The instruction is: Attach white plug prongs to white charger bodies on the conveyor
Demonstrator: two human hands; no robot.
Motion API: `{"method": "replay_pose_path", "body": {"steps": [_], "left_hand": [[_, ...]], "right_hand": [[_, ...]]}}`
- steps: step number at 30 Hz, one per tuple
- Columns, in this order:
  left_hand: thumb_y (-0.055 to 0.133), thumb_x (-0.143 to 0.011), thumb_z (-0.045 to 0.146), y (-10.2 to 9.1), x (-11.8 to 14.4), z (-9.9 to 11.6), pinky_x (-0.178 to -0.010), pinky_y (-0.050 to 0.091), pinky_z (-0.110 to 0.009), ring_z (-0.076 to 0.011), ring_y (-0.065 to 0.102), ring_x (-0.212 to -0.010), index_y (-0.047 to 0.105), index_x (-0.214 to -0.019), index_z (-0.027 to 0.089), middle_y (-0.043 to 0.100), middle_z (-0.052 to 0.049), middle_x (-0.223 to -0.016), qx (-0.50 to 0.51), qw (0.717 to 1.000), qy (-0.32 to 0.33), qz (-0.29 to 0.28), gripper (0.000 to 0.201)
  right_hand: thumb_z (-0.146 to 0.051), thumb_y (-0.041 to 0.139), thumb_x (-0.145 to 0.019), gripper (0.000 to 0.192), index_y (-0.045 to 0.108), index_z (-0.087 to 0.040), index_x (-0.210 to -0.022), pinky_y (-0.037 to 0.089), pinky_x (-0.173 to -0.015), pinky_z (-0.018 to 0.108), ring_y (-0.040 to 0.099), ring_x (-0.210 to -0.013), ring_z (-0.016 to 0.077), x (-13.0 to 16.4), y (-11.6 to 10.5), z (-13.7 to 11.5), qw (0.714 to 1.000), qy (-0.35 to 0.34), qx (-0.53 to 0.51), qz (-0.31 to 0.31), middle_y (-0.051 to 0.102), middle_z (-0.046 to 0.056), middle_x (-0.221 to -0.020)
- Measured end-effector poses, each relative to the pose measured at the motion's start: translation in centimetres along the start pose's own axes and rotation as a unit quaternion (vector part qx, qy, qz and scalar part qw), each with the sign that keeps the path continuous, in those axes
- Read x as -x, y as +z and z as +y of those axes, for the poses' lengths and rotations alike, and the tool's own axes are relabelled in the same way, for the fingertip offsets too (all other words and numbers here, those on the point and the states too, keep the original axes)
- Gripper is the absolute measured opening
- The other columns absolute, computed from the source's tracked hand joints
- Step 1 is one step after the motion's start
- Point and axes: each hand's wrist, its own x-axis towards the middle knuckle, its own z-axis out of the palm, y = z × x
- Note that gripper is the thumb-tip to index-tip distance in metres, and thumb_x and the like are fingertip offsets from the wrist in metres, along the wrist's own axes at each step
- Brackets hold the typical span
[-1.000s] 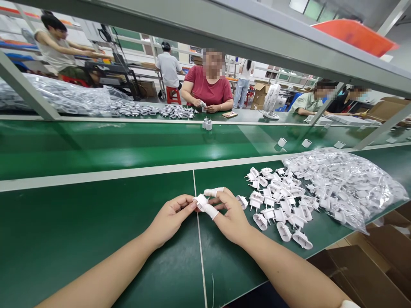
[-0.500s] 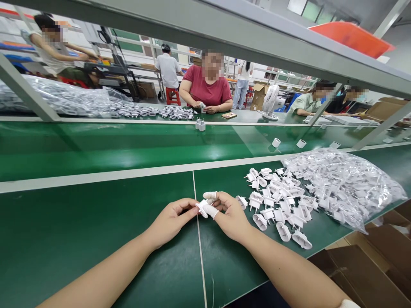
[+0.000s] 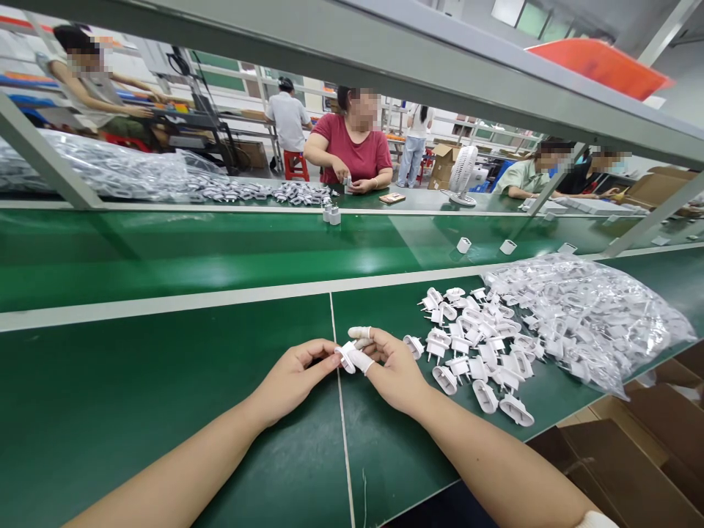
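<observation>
Two hands pinching one white plug part (image 3: 346, 356), left hand (image 3: 294, 378) & right hand (image 3: 393, 370) closed on it, green table (image 3: 165, 396)

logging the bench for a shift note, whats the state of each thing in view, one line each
left hand: fingertips pinching a small white plug part
right hand: gripping the same part, white cots on two fingers
loose plug parts: scattered flat on the green mat
plastic bag: lying on its side, full of white parts
white pieces on the belt: standing upright
desk fan: upright, spinning or not cannot be told
</observation>
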Motion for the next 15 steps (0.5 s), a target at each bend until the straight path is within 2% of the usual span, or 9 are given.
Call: {"method": "replay_pose_path", "body": {"steps": [15], "left_hand": [[0.068,-0.091,0.052,-0.03,0.07,-0.32,-0.093,0.050,-0.036,-0.0242,0.068,-0.095,0.076,-0.099,0.021,0.076,-0.007,-0.101,0.005,1.000,-0.006,-0.004,0.033]], "right_hand": [[-0.034,0.078,-0.081,0.041,0.072,-0.020,-0.119,0.058,-0.087,0.037,0.071,-0.089,0.0183,0.06,-0.07,0.09,1.000,-0.003,0.006,-0.010,0.075,0.005,-0.101]]}}
